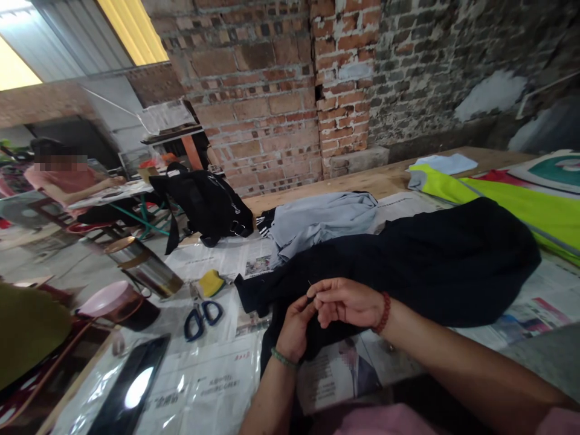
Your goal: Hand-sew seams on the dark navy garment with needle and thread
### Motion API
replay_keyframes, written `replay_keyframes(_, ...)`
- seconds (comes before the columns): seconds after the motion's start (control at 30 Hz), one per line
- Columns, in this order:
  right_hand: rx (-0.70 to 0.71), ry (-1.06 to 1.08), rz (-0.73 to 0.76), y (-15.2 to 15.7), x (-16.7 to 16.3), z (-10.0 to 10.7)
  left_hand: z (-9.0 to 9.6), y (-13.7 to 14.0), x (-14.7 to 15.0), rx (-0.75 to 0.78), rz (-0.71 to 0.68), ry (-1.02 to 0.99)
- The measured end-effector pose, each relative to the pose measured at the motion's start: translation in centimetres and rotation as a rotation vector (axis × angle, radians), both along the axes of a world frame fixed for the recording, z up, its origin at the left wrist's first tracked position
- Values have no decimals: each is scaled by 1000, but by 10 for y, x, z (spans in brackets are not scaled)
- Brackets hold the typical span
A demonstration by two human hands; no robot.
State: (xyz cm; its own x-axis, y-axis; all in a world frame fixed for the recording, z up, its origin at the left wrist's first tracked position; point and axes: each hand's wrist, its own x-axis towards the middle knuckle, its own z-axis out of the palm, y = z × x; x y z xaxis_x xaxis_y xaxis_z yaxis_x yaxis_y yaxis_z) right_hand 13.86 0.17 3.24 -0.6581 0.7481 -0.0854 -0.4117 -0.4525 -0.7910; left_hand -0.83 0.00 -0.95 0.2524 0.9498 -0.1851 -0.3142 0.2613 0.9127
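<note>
Both hands meet just below the middle of the frame, right on the near edge of the dark navy garment (408,266). The right hand (347,302), with a red bead bracelet at the wrist, comes in from the lower right with thumb and fingers pinched together, and the left hand (295,326), with a green band, comes up from below and nips the cloth right beside it, fingertips nearly touching. There's a thin dark sliver poking up between them, probably a needle (310,284), but it's too small to say for sure. The garment runs away from the hands toward the right of the frame, long axis going from centre-left up to the right edge, so the right hand sits over more of it while the left holds the very edge. It looks soft, matte, rumpled, almost black, lying on newspaper (217,374) that covers the table. A grey garment (317,220) lies just behind it, and blue-handled scissors (202,317) sit to the left, nearer the left hand.
</note>
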Motion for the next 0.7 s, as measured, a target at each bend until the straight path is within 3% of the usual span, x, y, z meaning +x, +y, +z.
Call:
replay_keyframes(0.07,-96,79,52,6,5,1,-1,1,0,2,-6,-24)
replay_keyframes(0.13,-123,87,8,13,7,1,-1,1,1,0,-19,-48)
replay_keyframes(0.3,72,-90,-278,28,5,1,3,-1,2,-95,-37,-82)
replay_keyframes(0.4,279,-233,-429,40,7,3,4,-1,2,-131,-30,-79)
replay_keyframes(0.5,582,-434,-553,52,13,5,4,-1,2,-130,-25,-85)
replay_keyframes(0.63,985,-650,-566,64,21,9,4,0,2,-128,-18,-105)
replay_keyframes(0.7,1115,-694,-550,67,22,10,4,1,1,-137,-6,-107)
